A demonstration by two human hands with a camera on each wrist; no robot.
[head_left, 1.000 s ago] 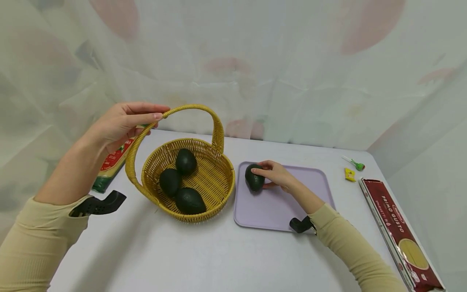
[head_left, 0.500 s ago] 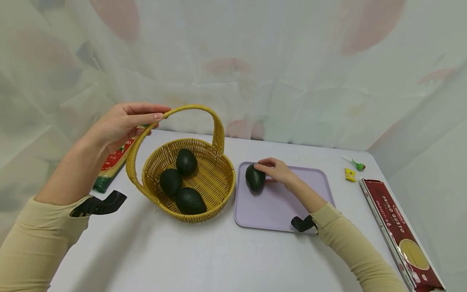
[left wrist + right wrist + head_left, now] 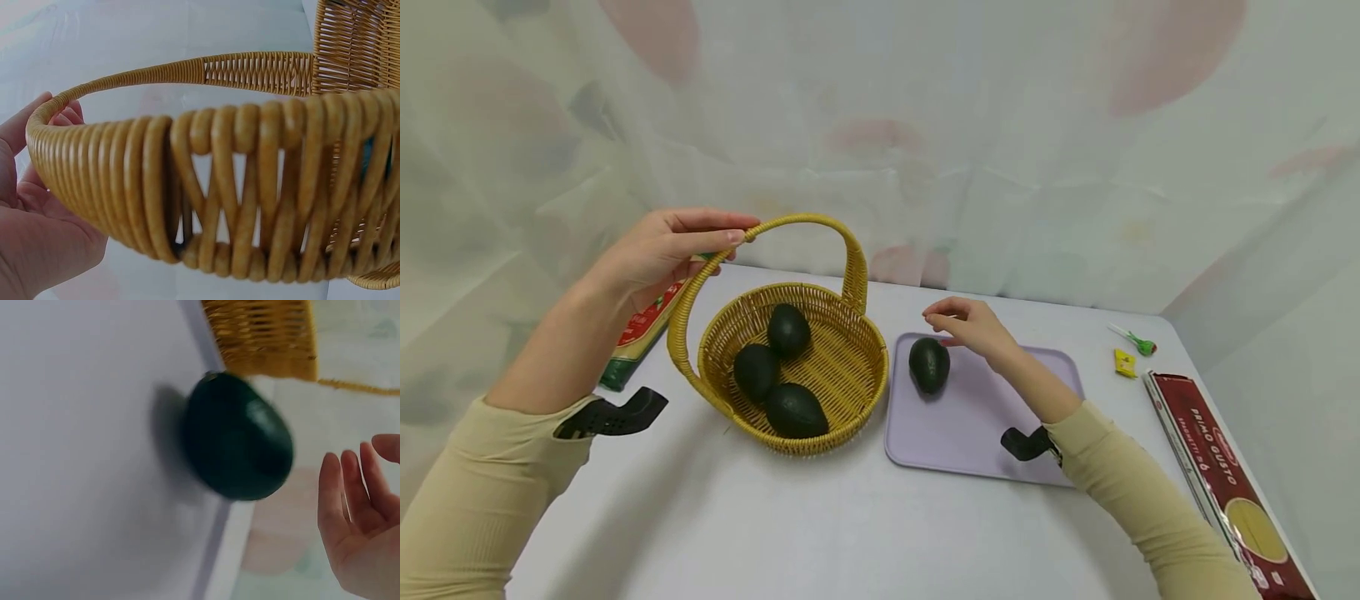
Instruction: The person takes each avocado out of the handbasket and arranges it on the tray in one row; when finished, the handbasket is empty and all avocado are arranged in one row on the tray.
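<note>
**Now: one avocado on the tray, three in the basket**

Presently the left hand (image 3: 658, 254) holds the arched handle (image 3: 797, 223) of the wicker basket (image 3: 850, 387), with the fingers laid over the top of the weave and the thumb beneath; the left wrist view shows the palm (image 3: 37, 231) pressed against the woven band. Three dark avocados (image 3: 772, 371) lie in the basket, close together on its floor.

The right hand (image 3: 972, 327) hovers above the far edge of the lilac tray (image 3: 985, 425), fingers loosely spread and holding nothing. A single avocado (image 3: 929, 364) lies on the tray just beside and below that hand, apart from the fingertips; the right wrist view shows it (image 3: 237, 447) resting on the tray near the basket's rim, with the open palm (image 3: 362, 519) clear of it.

Basket and tray sit side by side on the white bench (image 3: 775, 525). A red spaghetti box (image 3: 1228, 483) lies along the right edge, and a packet (image 3: 640, 333) lies behind the left hand.
</note>
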